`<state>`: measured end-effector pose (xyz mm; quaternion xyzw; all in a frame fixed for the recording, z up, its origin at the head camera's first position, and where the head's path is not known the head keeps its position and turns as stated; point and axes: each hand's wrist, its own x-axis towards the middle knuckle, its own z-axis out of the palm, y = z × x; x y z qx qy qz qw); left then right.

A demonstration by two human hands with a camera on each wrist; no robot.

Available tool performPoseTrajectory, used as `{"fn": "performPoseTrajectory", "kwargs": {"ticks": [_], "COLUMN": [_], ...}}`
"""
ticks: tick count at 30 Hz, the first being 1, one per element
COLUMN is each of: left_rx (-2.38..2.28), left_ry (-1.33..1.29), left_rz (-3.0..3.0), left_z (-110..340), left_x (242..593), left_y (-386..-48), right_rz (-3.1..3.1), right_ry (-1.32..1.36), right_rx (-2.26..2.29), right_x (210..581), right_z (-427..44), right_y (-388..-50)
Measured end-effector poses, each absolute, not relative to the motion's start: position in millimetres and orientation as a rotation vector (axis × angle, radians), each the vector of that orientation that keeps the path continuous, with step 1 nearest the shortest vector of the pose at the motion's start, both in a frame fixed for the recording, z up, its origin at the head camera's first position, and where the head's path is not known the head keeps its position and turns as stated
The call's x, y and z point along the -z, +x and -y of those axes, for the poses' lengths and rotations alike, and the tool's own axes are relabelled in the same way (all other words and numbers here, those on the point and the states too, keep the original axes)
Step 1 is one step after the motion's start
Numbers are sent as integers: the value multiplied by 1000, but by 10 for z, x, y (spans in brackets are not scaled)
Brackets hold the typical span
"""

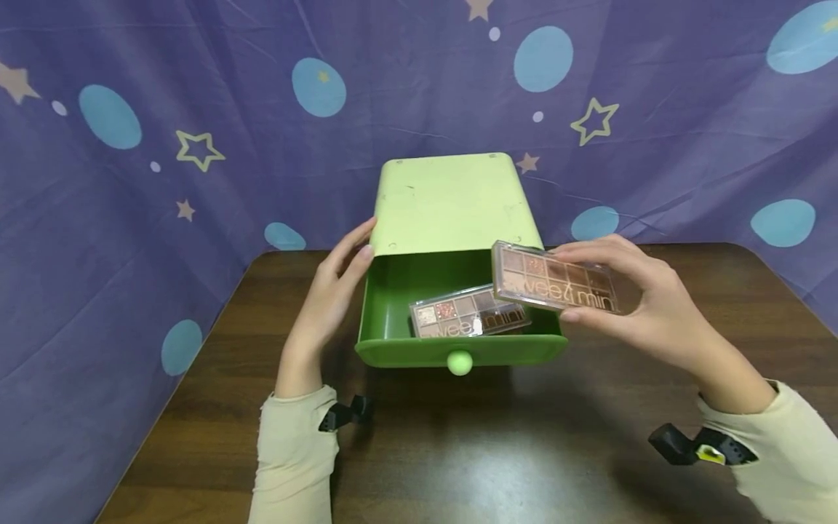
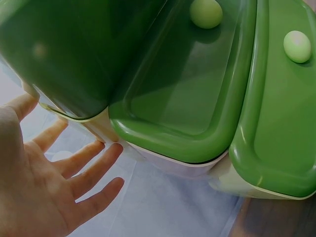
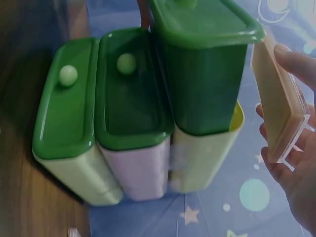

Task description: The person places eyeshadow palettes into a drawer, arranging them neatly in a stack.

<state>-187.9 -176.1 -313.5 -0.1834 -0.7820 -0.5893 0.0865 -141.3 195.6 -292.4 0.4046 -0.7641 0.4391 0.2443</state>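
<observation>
The top green drawer (image 1: 386,306) of a light-green cabinet (image 1: 452,204) is pulled out, and one eyeshadow palette (image 1: 452,313) lies tilted inside it. My right hand (image 1: 648,298) grips a second palette (image 1: 550,276) by its right part, above the drawer's right edge; in the right wrist view that palette (image 3: 276,94) is beside the drawer, held between thumb and fingers. My left hand (image 1: 330,298) touches the cabinet's left side with its fingertips; in the left wrist view its fingers (image 2: 94,173) are spread and fairly straight.
Two closed drawers with round knobs sit below the pulled-out one, seen in the right wrist view as a middle drawer (image 3: 133,98) and a bottom drawer (image 3: 66,108). The cabinet stands on a brown wooden table (image 1: 458,451). Behind it hangs a purple curtain (image 1: 419,73) with stars and dots.
</observation>
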Motion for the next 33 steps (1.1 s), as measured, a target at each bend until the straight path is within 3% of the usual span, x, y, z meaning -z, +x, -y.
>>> {"fn": "performPoseTrajectory", "kwargs": {"ticks": [7,33], "left_rx": [1758,1752], "left_ry": [-552,-552], "left_rz": [2328,2336], "left_z": [1759,1769], "left_x": [3140,3133], "left_y": [-1884,-1874], "right_rz": [2053,2484], "right_ry": [1176,1326], "right_rx": [-1302,-1041], "right_x": [2918,2763], "right_z": [-1774,-1394], "right_y": [-1457,-1592]}}
